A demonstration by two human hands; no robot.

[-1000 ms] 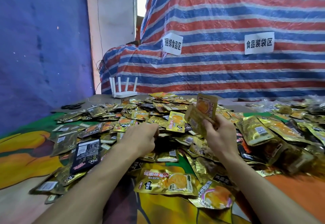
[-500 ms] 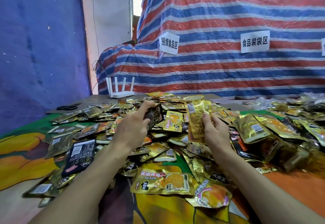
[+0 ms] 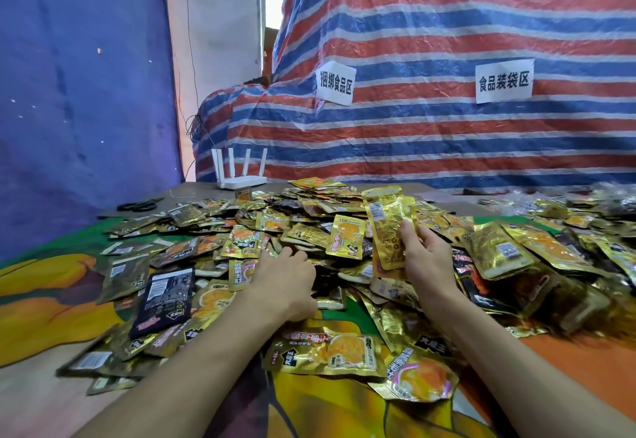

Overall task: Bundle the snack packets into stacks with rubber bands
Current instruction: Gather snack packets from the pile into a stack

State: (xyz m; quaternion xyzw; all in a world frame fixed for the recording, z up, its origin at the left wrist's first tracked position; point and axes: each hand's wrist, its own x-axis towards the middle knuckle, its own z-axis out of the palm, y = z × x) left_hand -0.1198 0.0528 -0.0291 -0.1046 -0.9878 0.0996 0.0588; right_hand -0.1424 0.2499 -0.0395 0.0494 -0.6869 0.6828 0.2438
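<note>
Upright above the pile (image 3: 241, 245), right hand (image 3: 425, 260) fingers (image 3: 408, 231) pinch gold packets (image 3: 387, 217); left hand (image 3: 285, 281) fingers hidden, grip unclear.

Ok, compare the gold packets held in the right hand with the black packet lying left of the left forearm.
The gold packets stand upright, gripped by the right hand; the black packet lies flat with no hand on it. The gold packets are shiny yellow foil; the black packet is dark. Both show a white printed label toward the camera.
</note>
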